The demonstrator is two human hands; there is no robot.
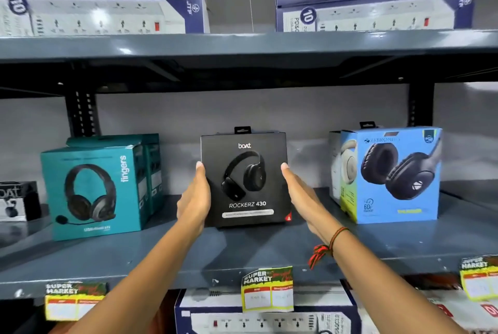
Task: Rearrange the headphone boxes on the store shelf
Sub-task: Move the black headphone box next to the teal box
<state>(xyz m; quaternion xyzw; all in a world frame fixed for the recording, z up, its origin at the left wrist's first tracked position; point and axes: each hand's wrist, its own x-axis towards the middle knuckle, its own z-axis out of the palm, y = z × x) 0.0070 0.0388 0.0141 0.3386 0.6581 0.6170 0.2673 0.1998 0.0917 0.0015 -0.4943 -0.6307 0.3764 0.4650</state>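
Teal box [94, 191] at 9 o'clock on shelf [242, 250]. Left hand [194, 199] and right hand [299, 196] flat, clasping black box [245, 180] by its sides, centre, upright. Blue box [390, 174] at 3 o'clock. Black box likely light, stiff cardboard, slick; side grip suits.
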